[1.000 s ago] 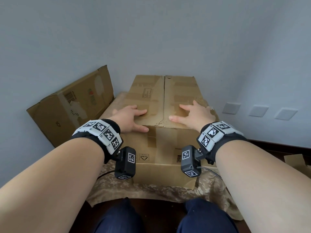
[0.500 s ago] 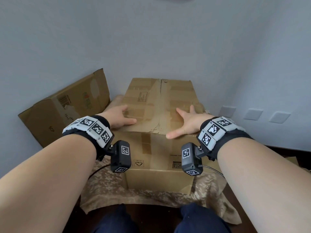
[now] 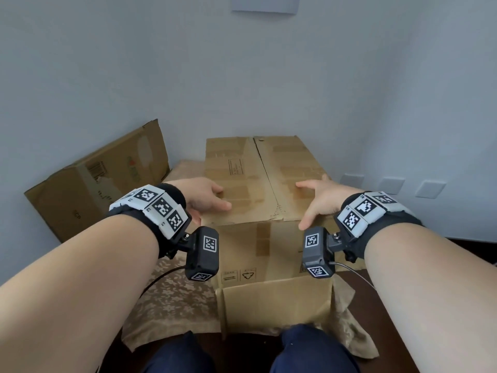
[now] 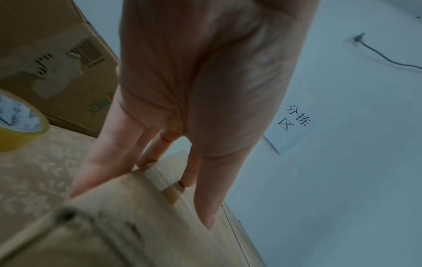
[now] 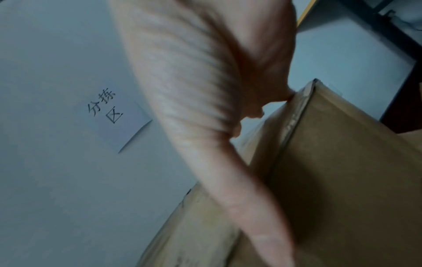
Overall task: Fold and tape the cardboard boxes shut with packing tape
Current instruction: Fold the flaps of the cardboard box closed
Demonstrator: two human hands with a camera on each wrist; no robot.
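- A person's left hand point(image 3: 204, 196) lies on the near left corner of the cardboard box point(image 3: 258, 184), fingers point(image 4: 109, 153) straight and spread; the outer ones reach down over the left edge while the thumb lies flat on top.
- The right hand point(image 3: 320, 201) mirrors it at the near right corner, fingers point(image 5: 255, 207) extended and flat on the cardboard, nothing pinched or gripped.
- Between the two thumbs runs the seam where the box's two top flaps point(image 3: 293, 168) meet, folded down; no fresh tape is visible along it.
- A roll of yellow packing tape point(image 4: 16, 124) sits on the patterned cloth point(image 3: 172, 297), left of the left fingers.
- Beyond that roll, a second cardboard box point(image 3: 102, 176) leans against the wall.
- A paper sign point(image 5: 116, 115) with printed characters hangs on the wall, beyond the fingertips.
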